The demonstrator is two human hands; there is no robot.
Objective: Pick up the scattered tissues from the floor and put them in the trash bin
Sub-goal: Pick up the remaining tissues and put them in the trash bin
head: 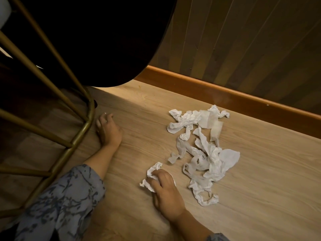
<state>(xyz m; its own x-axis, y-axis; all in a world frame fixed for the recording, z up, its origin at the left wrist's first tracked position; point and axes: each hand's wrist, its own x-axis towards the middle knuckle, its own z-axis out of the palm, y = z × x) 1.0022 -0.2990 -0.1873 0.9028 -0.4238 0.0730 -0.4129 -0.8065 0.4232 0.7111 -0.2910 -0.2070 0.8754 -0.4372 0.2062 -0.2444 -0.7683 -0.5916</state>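
The right hand [165, 190] lies low on the wooden floor [260, 197], at about 6 o'clock in the view. Its grip is curled down on one small crumpled tissue [150, 178] and presses it to the boards. The fingers look bent over the paper, so I think this hand is gathering that piece to lift it first — it is the nearest one.

The left hand [107, 129] is flat on the floor at about 9 o'clock, just beside the gold chair leg [81, 134]. Its fingers look spread and it holds nothing. I think it is there to prop the person up while they lean down.

The rest of the tissues [205, 150] lie in a loose white heap at about 3 o'clock, near the brown baseboard [225, 94] and just beside the right hand. They are twisted and tangled together, so an exact count is hard — I can make out about five or six pieces in the heap, plus the one under the right hand. There is also a tiny white scrap [105, 113] by the left fingertips.

Hands: two. A dark round seat [104, 40] hangs over the floor at 11 o'clock. I cannot see any trash bin here, so no tissue is in it yet.
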